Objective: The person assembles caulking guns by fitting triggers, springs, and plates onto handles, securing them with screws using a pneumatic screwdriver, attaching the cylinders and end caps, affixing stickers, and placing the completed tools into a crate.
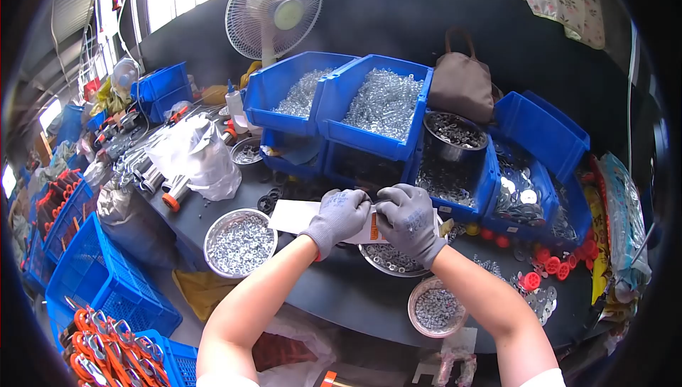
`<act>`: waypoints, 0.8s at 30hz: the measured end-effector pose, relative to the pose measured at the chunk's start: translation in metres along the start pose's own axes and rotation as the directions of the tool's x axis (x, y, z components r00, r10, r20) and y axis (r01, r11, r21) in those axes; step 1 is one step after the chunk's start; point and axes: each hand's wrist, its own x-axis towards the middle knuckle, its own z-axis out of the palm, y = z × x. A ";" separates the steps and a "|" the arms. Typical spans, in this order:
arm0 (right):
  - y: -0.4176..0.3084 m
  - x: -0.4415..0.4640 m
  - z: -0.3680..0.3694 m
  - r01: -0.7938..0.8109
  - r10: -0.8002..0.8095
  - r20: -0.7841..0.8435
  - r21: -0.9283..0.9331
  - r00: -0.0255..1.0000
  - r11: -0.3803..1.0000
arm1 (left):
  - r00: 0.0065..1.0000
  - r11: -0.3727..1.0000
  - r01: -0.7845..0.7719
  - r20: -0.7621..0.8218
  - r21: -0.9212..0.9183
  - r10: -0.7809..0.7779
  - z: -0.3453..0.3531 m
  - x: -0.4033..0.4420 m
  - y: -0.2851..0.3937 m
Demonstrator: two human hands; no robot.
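My left hand (340,218) and my right hand (406,218), both in grey work gloves, meet at the fingertips in the middle of the head view. Each has its fingers closed in a pinch; whatever sits between them is too small and covered to name. Behind and under the hands lies a white sheet (293,216), with an orange-marked part showing between them. Just below is a metal bowl (389,259) of small metal rings, partly covered by my right hand. A round bowl (240,243) of small metal pieces stands left of my left hand, and a smaller tub (435,309) lies under my right forearm.
Blue bins (380,106) of small metal parts are stacked behind the hands. A steel bowl (455,138) rests on a bin at right. Red plastic wheels (553,265) and metal discs (543,305) lie at right. Blue crates (106,280) stand at lower left, and a fan (275,14) stands behind.
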 end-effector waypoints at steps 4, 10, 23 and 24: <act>-0.010 -0.004 -0.024 -0.042 0.042 0.002 0.040 0.999 0.998 | 1.000 0.996 0.028 -0.014 0.087 -0.027 0.002 0.004 -0.005; -0.033 -0.017 -0.104 -0.062 0.064 0.026 -0.066 0.998 0.996 | 0.995 0.987 0.046 -0.093 0.156 -0.031 0.008 0.001 -0.007; -0.144 -0.048 -0.222 -0.308 0.329 -0.145 0.152 0.933 0.939 | 0.988 0.722 -0.139 -0.141 -0.678 0.058 -0.002 -0.196 0.142; -0.159 -0.065 -0.227 -0.416 0.434 -0.012 0.266 0.901 0.870 | 0.998 0.556 0.063 0.050 -0.829 -0.039 -0.002 -0.219 0.145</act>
